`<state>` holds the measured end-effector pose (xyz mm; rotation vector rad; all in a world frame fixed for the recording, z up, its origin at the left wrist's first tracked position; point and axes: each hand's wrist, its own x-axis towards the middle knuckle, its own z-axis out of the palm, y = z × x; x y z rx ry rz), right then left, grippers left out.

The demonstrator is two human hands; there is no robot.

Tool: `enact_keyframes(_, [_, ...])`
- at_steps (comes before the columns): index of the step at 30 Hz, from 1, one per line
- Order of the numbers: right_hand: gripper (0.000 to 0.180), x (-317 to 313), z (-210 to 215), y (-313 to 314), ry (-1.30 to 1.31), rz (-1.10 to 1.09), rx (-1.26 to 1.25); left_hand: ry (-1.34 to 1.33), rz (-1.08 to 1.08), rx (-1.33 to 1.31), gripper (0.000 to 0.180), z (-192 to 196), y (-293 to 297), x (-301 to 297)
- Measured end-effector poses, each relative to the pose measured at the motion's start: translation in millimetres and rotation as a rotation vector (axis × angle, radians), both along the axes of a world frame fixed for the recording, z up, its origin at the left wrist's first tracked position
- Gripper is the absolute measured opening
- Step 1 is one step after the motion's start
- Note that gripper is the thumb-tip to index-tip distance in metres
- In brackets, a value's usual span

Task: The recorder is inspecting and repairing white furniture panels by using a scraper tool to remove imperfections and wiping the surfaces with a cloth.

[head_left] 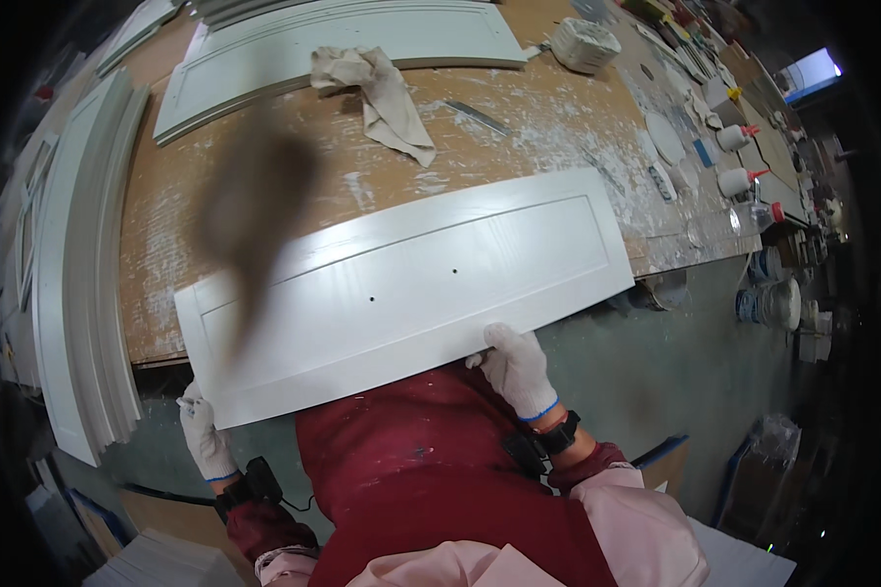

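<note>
A long white drawer front [411, 279] with a recessed middle and two small dark holes lies at a slant over the near edge of the workbench. My left hand [204, 430], in a white knit glove, is closed round its near left corner. My right hand [515, 370], gloved the same way, grips the near long edge right of the middle, thumb on top and fingers partly hidden below. A dark blurred patch covers part of the drawer front's left side.
The paint-marked bench [548, 127] carries a beige rag [372, 93], a metal blade [478, 117] and a wrapped white bundle [584, 45]. White panels are stacked at the left [78, 264] and at the back [343, 49]. Red-capped bottles [736, 183] stand along the right side.
</note>
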<state>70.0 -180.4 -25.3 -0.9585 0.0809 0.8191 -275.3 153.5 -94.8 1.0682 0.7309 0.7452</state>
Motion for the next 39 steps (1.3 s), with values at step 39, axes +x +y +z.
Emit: enact_keyframes(39, [0.031,-73.7,141.1,512.1,-1.072,1.03,-0.153,0.421,1.087,0.154,0.04,167.4,25.1,-96.5])
